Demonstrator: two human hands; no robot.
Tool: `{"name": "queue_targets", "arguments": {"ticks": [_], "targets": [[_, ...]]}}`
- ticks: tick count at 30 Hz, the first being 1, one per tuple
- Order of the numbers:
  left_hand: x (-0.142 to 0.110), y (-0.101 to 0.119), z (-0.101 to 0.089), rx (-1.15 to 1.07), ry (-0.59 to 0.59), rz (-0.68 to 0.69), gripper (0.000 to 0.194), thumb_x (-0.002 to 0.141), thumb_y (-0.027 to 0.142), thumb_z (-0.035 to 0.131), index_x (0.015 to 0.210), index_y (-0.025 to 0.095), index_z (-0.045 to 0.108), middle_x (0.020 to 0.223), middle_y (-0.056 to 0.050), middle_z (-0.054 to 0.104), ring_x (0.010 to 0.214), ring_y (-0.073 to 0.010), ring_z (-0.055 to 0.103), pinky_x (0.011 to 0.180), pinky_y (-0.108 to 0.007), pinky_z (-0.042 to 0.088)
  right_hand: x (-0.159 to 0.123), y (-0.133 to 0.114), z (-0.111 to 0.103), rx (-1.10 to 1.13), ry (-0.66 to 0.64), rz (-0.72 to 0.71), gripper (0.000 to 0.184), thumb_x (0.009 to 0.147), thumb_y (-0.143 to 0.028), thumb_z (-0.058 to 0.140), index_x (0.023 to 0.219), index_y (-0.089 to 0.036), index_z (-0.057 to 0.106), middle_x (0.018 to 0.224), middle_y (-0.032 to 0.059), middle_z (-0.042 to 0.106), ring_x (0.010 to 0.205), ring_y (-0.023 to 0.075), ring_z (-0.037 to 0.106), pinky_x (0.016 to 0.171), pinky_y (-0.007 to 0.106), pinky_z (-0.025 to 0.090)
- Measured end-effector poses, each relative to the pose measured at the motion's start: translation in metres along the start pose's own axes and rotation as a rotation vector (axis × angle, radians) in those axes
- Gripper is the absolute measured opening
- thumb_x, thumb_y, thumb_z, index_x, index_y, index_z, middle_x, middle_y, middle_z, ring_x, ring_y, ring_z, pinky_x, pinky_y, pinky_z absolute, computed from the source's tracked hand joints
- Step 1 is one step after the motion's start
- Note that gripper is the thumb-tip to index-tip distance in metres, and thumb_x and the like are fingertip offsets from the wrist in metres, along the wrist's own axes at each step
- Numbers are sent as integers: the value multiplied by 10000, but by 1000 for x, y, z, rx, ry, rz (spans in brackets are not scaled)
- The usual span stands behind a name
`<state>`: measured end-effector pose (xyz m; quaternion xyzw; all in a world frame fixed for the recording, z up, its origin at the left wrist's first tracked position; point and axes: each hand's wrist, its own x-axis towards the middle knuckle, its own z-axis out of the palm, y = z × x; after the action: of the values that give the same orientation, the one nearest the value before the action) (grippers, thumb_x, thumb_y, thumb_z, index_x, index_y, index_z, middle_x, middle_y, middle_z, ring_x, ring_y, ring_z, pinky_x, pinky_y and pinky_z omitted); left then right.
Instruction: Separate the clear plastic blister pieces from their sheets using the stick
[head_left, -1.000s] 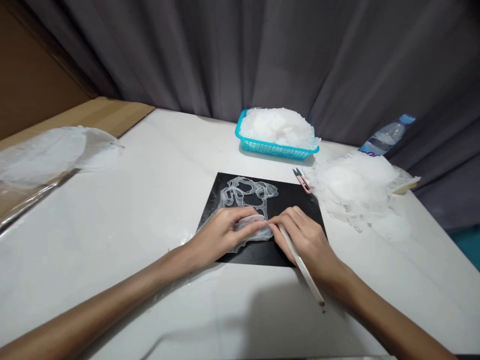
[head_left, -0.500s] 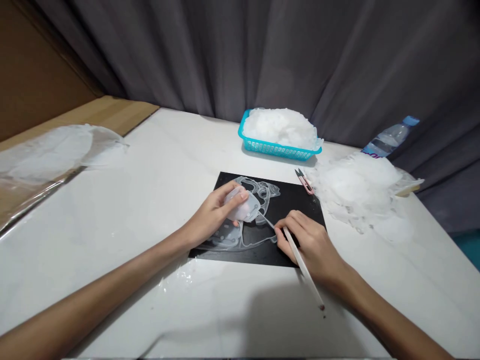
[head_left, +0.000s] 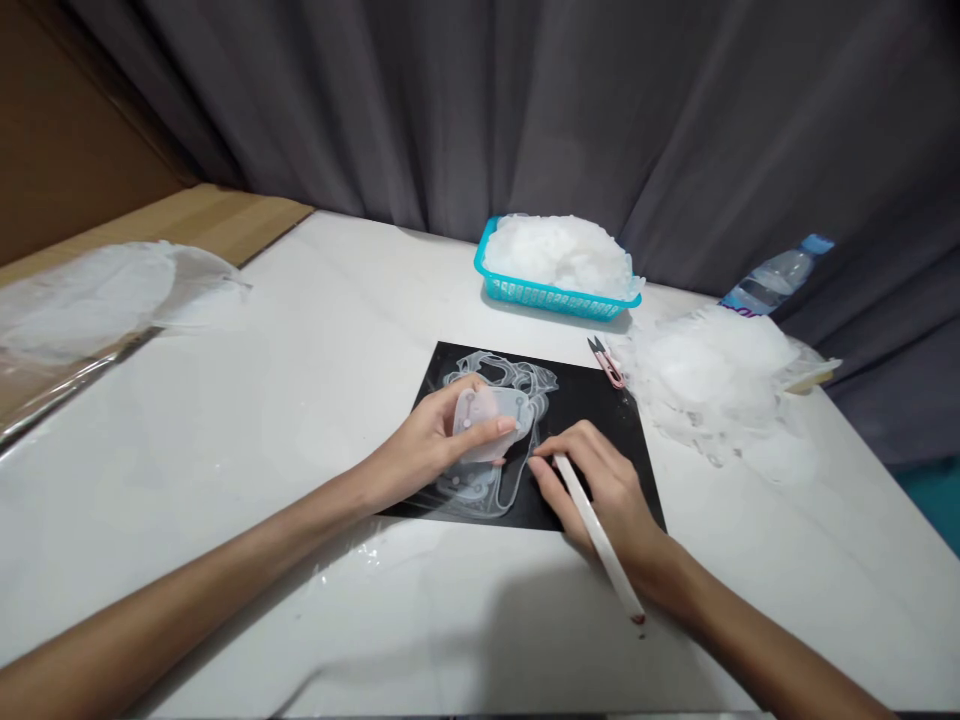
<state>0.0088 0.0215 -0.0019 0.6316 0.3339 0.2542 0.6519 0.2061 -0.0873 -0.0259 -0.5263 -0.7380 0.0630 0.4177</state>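
Translucent and soft-looking, a small rounded piece [head_left: 491, 405] is in the left hand [head_left: 431, 432], pinched with the thumb across its front face and the other fingers behind. It is over the black mat [head_left: 604, 425], its face turned toward the viewer and its wider direction running roughly left to right, so its free edge points away from this grip and toward the other hand. A second pale piece [head_left: 466, 482] shows just below it, over the near left part of the mat.

From the right hand [head_left: 604, 490], the held piece lies to the left and a little farther from the person, near but apart. The right grip is closed around a slim white stick [head_left: 600, 540], whose long axis slants from between thumb and forefinger down toward the person's right; its reddish end hangs over the counter [head_left: 315, 620]. Between the two hands a clear looping strip [head_left: 517, 480] curves down past the right fingertips; whether they touch it, I cannot tell. The left hand is plainly the nearer, being in contact.

Tangled clear film [head_left: 517, 372] lies beyond the piece, and pink-handled snips [head_left: 606, 362] rest past the mat's far right part, near a white heap [head_left: 720, 370].
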Motion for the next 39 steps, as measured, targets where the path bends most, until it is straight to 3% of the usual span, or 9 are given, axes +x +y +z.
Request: {"name": "queue_targets", "arguments": {"ticks": [3,11,21,27,34,39], "targets": [[0,-1,-2,24,44,31,351,898,472,758,873,186,555,786,32,542,696,-118,549,607,-202,475,-1,-1,8,-10,-19,6,71,1017,-224,611,1073,-198,646,927,78,680,867,214,658,790,351,556],[-2,-2,4,-107,42,-10,344,903,478,756,948,188,576,812,23,565,684,-117,532,587,-217,419,9,-5,12,120,-27,216,194,949,-327,734,1096,-222,664,951,38,654,841,187,657,784,316,542],[-2,-3,6,-214,5,-70,357,829,374,854,931,174,576,806,37,623,709,-99,577,615,-181,446,6,-10,12,201,-54,307,153,925,-297,743,1020,-207,664,868,-1,596,766,151,594,704,277,477],[-1,-4,4,-176,0,-79,348,839,377,843,914,167,576,807,29,644,719,-107,591,628,-190,475,7,-8,12,219,-36,287,143,949,-236,683,1088,-208,672,899,13,606,764,152,595,718,282,490],[0,-8,2,-24,-18,25,354,862,396,821,867,181,540,746,68,521,660,-85,497,585,-183,406,10,-1,7,235,10,188,194,1004,-201,611,1179,-218,694,982,44,656,898,177,646,831,320,522],[-2,-7,5,81,-87,86,271,991,451,662,987,181,666,907,11,634,827,-139,595,719,-232,463,13,4,1,151,96,130,183,1030,-171,559,1146,-228,689,1003,45,662,934,182,650,855,333,527]]}}
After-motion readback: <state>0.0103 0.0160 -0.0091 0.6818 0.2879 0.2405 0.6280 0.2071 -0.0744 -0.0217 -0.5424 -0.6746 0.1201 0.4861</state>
